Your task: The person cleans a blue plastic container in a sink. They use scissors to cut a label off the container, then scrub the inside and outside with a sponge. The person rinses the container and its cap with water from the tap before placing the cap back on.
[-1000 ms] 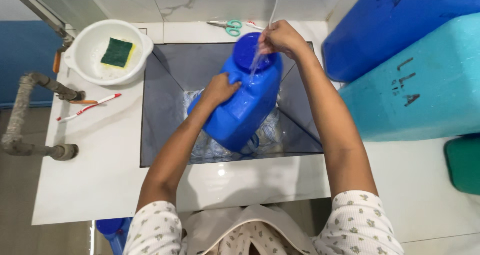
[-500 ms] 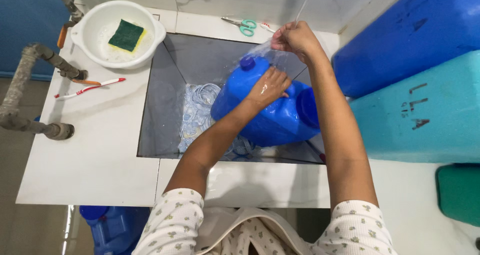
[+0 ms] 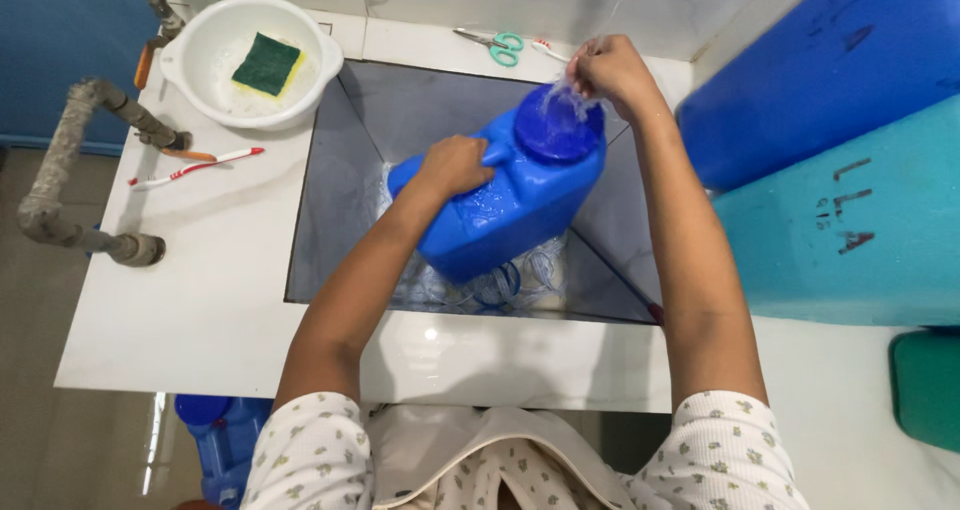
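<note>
A blue plastic jerrycan (image 3: pixel 505 205) lies tilted over the dark square sink (image 3: pixel 345 170), its round cap end toward the back wall. My left hand (image 3: pixel 455 165) grips the can's handle on its upper side. My right hand (image 3: pixel 610 70) is up behind the can, fingers pinched on a thin clear hose from which water runs onto the cap end. Wet blue-and-white cloth (image 3: pixel 505 280) lies in the sink's bottom under the can.
A white bowl (image 3: pixel 215 95) with a green-and-yellow sponge (image 3: pixel 265 65) sits at the counter's back left. A red-and-white toothbrush (image 3: pixel 195 168), teal-handled scissors (image 3: pixel 495 42) and grey pipes (image 3: pixel 70 160) are nearby. Large blue (image 3: pixel 820 60) and teal (image 3: pixel 850 210) containers stand on the right.
The can has been turned so its round end points up and back under the water. My left hand shifted from its flat side to the handle. My right hand stayed at the hose.
</note>
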